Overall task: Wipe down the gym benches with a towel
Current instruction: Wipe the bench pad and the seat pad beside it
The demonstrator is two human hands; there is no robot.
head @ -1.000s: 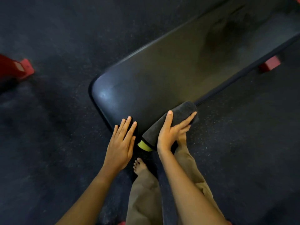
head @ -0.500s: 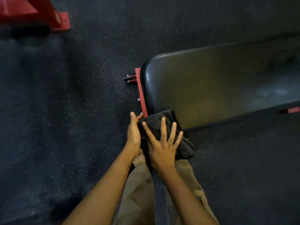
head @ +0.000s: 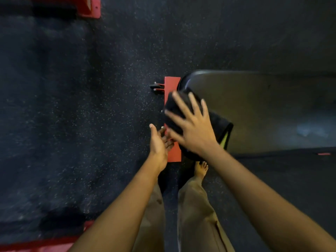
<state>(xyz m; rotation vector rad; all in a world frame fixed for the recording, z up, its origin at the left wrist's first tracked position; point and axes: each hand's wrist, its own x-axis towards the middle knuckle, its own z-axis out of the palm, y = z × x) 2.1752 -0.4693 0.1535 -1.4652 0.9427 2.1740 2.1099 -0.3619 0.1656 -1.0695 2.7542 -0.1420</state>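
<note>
A black padded gym bench (head: 263, 110) stretches from the middle to the right edge. Its red metal frame bar (head: 172, 84) shows at the left end. A dark towel with a yellow-green tag (head: 221, 128) lies folded over that end of the pad. My right hand (head: 192, 124) presses flat on the towel with fingers spread. My left hand (head: 160, 142) sits just left of it, palm turned toward the bench end, fingers against the red bar near the towel's lower edge; the fingertips are partly hidden.
Dark speckled rubber floor (head: 81, 115) surrounds the bench. Red equipment feet sit at the top left (head: 91, 8) and bottom left (head: 45, 245). My bare foot (head: 201, 169) and tan trousers stand right below the bench end.
My view has swung so the bench now runs to the right. My right hand has slid the towel from the near edge up along the bench's end. My left hand left the pad.
</note>
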